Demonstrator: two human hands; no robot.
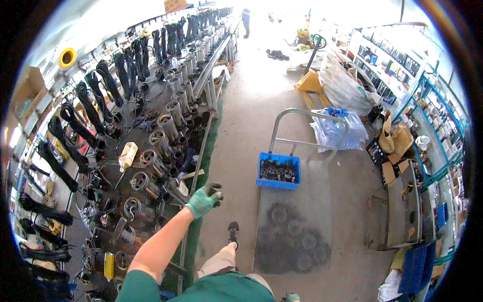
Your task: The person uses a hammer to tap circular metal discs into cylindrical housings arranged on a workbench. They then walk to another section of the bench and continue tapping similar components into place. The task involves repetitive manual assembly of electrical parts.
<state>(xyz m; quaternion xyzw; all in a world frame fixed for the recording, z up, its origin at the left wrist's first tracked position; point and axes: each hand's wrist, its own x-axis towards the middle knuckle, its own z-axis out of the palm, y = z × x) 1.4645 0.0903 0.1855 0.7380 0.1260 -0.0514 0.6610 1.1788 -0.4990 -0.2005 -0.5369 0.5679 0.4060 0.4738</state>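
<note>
— Anything hard to make out?
— The right hand [292,298] is mostly cut off at the near edge; I cannot tell its grip.
— And the left hand [204,199]?
— Gloved, fingers loosely bent, nothing seen between them, near the metal cylinders [171,130] on the left bench [206,74].
— How many cylinders?
— Too crowded to count. To the right, one blue crate [278,184] on one cart [314,206]; its dark parts [276,173] overlap. One person [245,22] far off, blurred.

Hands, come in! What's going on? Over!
Left hand loosely curled, near metal cylinders. Right hand mostly out of view. Cart with blue bin ahead, to the right.
</note>
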